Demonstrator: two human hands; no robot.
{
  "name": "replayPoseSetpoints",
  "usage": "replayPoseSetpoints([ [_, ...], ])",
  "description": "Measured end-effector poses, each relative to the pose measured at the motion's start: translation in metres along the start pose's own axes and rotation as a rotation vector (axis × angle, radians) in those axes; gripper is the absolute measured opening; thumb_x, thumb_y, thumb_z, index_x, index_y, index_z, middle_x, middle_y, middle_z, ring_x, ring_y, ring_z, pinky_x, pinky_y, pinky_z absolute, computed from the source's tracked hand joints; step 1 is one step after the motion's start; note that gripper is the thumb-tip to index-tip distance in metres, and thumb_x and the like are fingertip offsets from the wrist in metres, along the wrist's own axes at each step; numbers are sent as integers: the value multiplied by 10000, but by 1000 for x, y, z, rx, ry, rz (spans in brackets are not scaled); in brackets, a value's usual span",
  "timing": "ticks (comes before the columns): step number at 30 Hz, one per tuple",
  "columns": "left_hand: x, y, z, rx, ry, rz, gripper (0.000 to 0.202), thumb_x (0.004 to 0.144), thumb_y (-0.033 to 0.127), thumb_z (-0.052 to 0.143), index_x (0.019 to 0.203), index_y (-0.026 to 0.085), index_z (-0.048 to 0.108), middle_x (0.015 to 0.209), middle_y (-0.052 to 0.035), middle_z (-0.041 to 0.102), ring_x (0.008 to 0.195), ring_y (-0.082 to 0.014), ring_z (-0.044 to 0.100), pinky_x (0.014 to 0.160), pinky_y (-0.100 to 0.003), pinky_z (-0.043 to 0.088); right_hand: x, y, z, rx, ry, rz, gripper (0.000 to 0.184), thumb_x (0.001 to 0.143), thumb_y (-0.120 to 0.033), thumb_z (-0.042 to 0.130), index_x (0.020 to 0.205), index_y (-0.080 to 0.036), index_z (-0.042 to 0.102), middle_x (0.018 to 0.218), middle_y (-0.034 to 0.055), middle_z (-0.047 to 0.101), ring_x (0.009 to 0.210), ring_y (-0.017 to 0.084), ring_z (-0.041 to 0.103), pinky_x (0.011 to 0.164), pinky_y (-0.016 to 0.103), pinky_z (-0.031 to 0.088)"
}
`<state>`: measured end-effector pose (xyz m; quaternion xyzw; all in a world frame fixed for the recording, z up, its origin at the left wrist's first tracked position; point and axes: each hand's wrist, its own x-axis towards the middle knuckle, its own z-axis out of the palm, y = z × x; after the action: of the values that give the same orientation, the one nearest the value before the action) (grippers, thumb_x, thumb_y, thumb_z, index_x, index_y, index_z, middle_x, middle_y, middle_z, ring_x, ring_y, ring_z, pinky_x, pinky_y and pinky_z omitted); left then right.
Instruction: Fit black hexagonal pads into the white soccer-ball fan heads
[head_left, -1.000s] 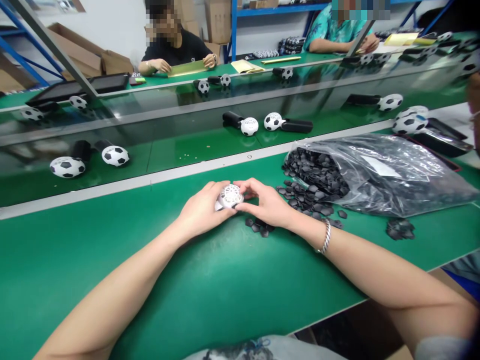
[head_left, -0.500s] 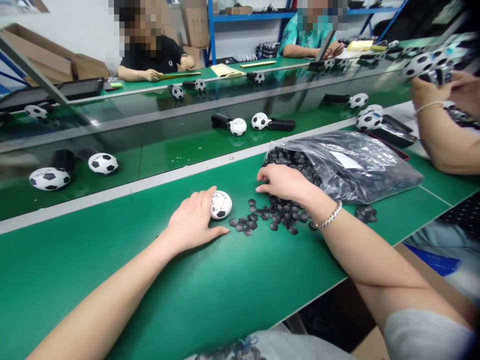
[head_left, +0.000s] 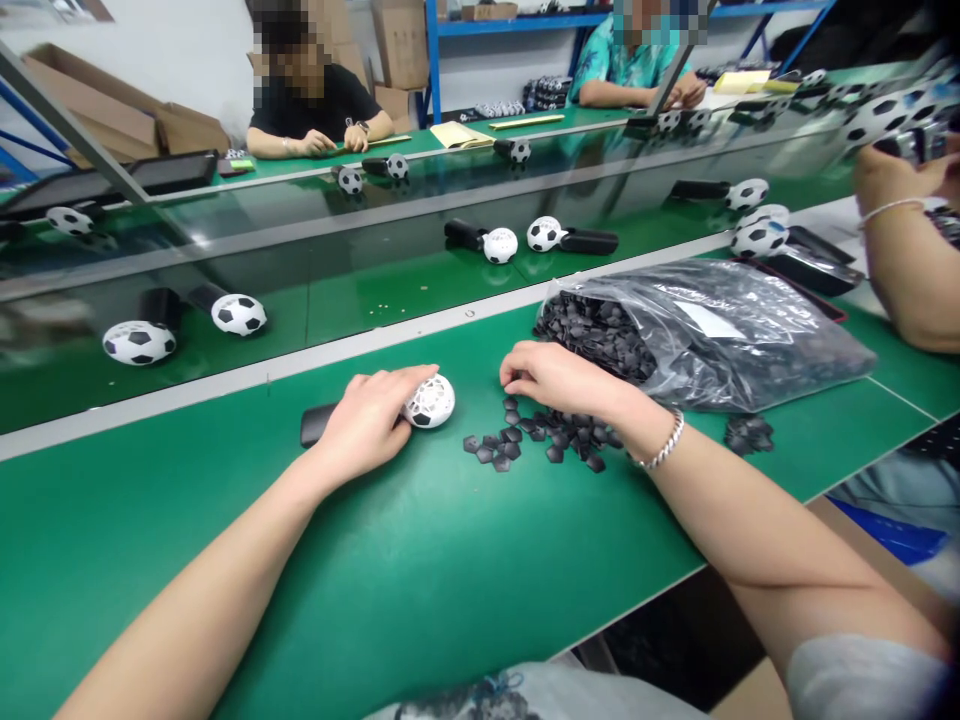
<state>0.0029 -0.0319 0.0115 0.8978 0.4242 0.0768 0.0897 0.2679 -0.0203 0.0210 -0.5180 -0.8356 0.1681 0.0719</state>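
My left hand (head_left: 364, 428) is closed over a toy soccer ball (head_left: 433, 402) with a black handle (head_left: 318, 425), which lies on the green bench. The ball's white shell has open cut-outs on top, and my thumb presses its near side. To the right, my right hand (head_left: 551, 375) hovers over loose black pentagon pieces (head_left: 559, 430). Its thumb and forefinger are pinched together, and what is between them is too small to make out. Behind that hand, a clear plastic bag (head_left: 750, 340) lies open, full of the same pieces.
Beyond the bench edge, finished-looking soccer-ball toys (head_left: 140, 343) lie on a green conveyor belt (head_left: 352, 290). A small heap of pieces (head_left: 748, 434) sits at the right. A co-worker's arm (head_left: 911, 260) is close on the right; two people sit across.
My left hand has drawn the toy slightly left and wrapped its thumb in, and the handle now shows. My right hand has shifted left, away from the bag, with its fingertips brought together.
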Motion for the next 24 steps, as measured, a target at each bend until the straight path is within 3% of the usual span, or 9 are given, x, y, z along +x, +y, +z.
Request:
replayPoseSetpoints([
  [6, 1, -8, 3, -19, 15, 11, 686, 694, 34, 367, 1310, 331, 315, 1336, 50, 372, 1144, -217, 432, 896, -366, 348, 1, 15, -3, 28, 24, 171, 67, 776, -181, 644, 842, -179, 650, 820, 13, 645, 739, 159, 581, 646, 241, 427],
  [9, 1, -4, 6, -13, 54, 11, 694, 689, 25, 373, 1305, 339, 310, 1330, 66, 379, 1136, -204, 440, 870, -354, 353, 3, 13, 2, 42, -1, 175, 135, 749, -195, 680, 881, -181, 656, 841, 15, 655, 760, 165, 592, 648, 237, 437],
  [17, 1, 3, 9, -20, 59, 13, 705, 685, 0, 380, 1307, 325, 310, 1332, 42, 380, 1153, -211, 429, 875, -354, 353, 3, 5, 7, 121, 35, 89, 57, 779, -119, 608, 802, -167, 628, 715, -5, 628, 671, 133, 575, 617, 226, 413],
  [19, 1, 1, 9, -25, 54, 22, 705, 690, 4, 383, 1312, 326, 305, 1334, 39, 377, 1142, -214, 437, 882, -355, 352, 3, 1, 9, 241, 66, 16, 125, 814, -139, 561, 910, -190, 623, 715, -18, 612, 647, 123, 566, 617, 230, 414],
  [21, 1, 0, 9, -31, 54, 37, 699, 696, 10, 384, 1313, 329, 304, 1335, 41, 375, 1133, -213, 442, 883, -355, 353, 3, -5, 14, 502, 69, -61, 158, 845, -175, 514, 981, -199, 591, 735, -23, 598, 613, 107, 561, 602, 226, 427],
  [24, 1, -1, 8, -40, 62, 62, 689, 698, 14, 387, 1311, 319, 314, 1333, 33, 380, 1127, -211, 442, 874, -354, 349, 4, -14, 22, 900, 71, -92, 118, 828, -244, 542, 902, -157, 573, 768, 0, 596, 617, 106, 575, 606, 230, 461],
])
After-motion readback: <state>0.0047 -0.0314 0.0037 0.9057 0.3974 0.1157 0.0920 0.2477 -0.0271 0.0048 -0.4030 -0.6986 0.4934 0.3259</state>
